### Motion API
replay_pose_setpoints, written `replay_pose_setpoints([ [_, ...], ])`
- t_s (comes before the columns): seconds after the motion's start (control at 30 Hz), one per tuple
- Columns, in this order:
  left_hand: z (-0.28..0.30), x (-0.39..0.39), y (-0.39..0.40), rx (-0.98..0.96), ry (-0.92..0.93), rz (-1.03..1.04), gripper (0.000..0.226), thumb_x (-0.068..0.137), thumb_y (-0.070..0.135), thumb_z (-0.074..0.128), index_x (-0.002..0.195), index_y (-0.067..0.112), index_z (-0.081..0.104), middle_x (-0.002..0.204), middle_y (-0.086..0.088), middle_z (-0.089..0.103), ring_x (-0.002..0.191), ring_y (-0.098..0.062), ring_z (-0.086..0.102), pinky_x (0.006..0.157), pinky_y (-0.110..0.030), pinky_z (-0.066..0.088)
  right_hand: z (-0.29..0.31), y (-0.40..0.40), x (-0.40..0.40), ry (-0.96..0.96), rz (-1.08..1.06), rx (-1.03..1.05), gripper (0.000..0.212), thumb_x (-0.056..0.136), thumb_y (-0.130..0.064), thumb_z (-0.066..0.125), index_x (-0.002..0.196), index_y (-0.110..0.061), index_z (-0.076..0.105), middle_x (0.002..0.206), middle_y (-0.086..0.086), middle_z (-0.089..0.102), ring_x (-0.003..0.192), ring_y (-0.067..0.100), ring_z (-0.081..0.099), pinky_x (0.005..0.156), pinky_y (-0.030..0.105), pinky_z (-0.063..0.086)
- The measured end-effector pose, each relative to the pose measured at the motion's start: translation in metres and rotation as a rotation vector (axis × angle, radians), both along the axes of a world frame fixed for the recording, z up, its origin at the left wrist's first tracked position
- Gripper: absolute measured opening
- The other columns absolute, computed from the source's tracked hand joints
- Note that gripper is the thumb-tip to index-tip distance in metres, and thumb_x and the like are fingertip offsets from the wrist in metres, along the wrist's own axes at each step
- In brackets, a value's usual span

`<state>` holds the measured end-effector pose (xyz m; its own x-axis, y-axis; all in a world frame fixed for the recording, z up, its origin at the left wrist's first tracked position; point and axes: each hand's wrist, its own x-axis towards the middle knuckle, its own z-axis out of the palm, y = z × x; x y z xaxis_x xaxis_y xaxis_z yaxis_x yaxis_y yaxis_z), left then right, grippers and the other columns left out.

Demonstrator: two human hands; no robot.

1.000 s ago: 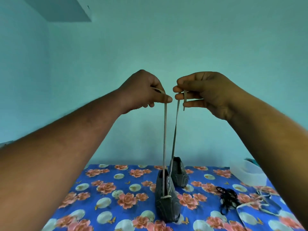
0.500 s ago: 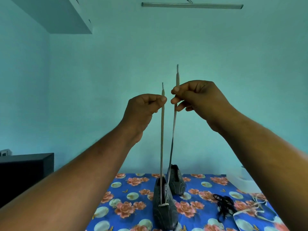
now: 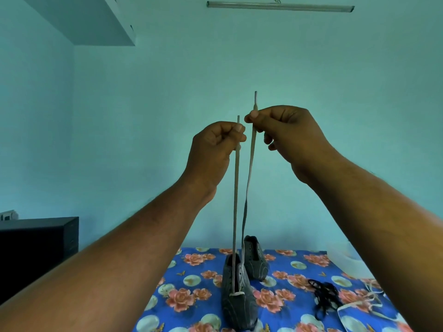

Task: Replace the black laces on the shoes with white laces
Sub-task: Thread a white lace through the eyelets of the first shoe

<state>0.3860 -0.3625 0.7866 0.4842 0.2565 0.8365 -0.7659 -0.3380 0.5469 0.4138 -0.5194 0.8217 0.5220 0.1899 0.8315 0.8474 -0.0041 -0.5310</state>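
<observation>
**White lace held taut above the near shoe**

White lace (image 3: pixel 236 212) runs in 2 strands up from the near grey shoe (image 3: pixel 237 300), where it crosses the lowest eyelets as a short bar. The left hand (image 3: pixel 212 152) has its fingers curled and pinches the left strand between thumb and forefinger, the tip of the strand poking up just above the grip. The right hand (image 3: pixel 287 137) pinches the right strand the same way, a little higher, with a longer tip standing up above the thumb. Both hands are raised well above the bed, close together but apart, and both strands look stretched nearly straight; the right one shows a twist partway down.

The near shoe stands on a blue floral bedsheet (image 3: pixel 191 295), toe toward the camera. The 2nd grey shoe (image 3: pixel 255 262) sits just behind it, to the right, without a lace that can be made out. A tangle of black laces (image 3: pixel 323 295) lies on the sheet to the right of the shoes, near another white lace (image 3: pixel 369 295) lying loose at the right forearm. A dark cabinet (image 3: pixel 38 248) stands at the left against the teal wall (image 3: pixel 143 116), and a tube light (image 3: pixel 280 7) hangs above.
</observation>
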Motion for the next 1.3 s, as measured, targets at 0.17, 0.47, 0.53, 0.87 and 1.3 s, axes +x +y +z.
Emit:
replay_pose_setpoints([
  [0.17, -0.008, -0.001, 0.006, -0.098, 0.079, -0.179, 0.014, 0.105, 0.032, 0.054, 0.104, 0.021, 0.063, 0.075, 0.002, 0.069, 0.063, -0.018, 0.064, 0.067, -0.034, 0.057, -0.014, 0.003, 0.007, 0.115, 0.082, 0.002, 0.018, 0.099, -0.032, 0.066, 0.101, -0.019, 0.078, 0.09, -0.002, 0.076, 0.08, 0.016, 0.07, 0.076, 0.031, 0.059],
  [0.47, -0.126, 0.049, 0.058, 0.35, 0.461, 0.265, 0.021, 0.1, 0.043, 0.061, 0.094, 0.024, 0.065, 0.059, 0.011, 0.055, 0.048, -0.006, 0.045, 0.054, -0.028, 0.034, -0.126, -0.004, 0.072, 0.537, 0.142, -0.139, 0.019, 0.106, -0.027, 0.053, 0.099, -0.015, 0.067, 0.064, -0.002, 0.045, 0.048, 0.013, 0.029, 0.046, 0.024, 0.028],
  [0.53, -0.169, 0.061, 0.074, 0.525, 0.585, 0.358, 0.017, 0.097, 0.044, 0.064, 0.089, 0.029, 0.066, 0.064, 0.01, 0.059, 0.06, -0.009, 0.056, 0.057, -0.029, 0.039, -0.162, -0.004, 0.092, 0.58, 0.073, -0.195, 0.02, 0.104, -0.029, 0.057, 0.093, -0.016, 0.067, 0.067, 0.0, 0.045, 0.049, 0.013, 0.028, 0.047, 0.024, 0.024],
  [0.87, -0.345, 0.122, 0.085, 0.811, 0.929, 0.525, 0.046, 0.091, 0.074, 0.05, 0.105, 0.033, 0.067, 0.114, 0.009, 0.067, 0.107, -0.019, 0.063, 0.086, -0.041, 0.052, -0.336, 0.026, 0.164, 0.465, -0.307, -0.76, 0.047, 0.088, -0.062, 0.068, 0.084, -0.016, 0.058, 0.063, -0.002, 0.052, 0.056, 0.016, 0.049, 0.052, 0.031, 0.032],
  [1.3, -0.391, 0.176, 0.098, 0.542, 0.604, 0.556, 0.014, 0.093, 0.045, 0.061, 0.097, 0.032, 0.062, 0.104, 0.008, 0.064, 0.1, -0.023, 0.064, 0.08, -0.048, 0.053, -0.391, 0.028, 0.22, 0.851, 0.075, -0.242, 0.037, 0.102, -0.042, 0.058, 0.073, -0.019, 0.051, 0.065, -0.001, 0.041, 0.056, 0.012, 0.033, 0.053, 0.026, 0.032],
])
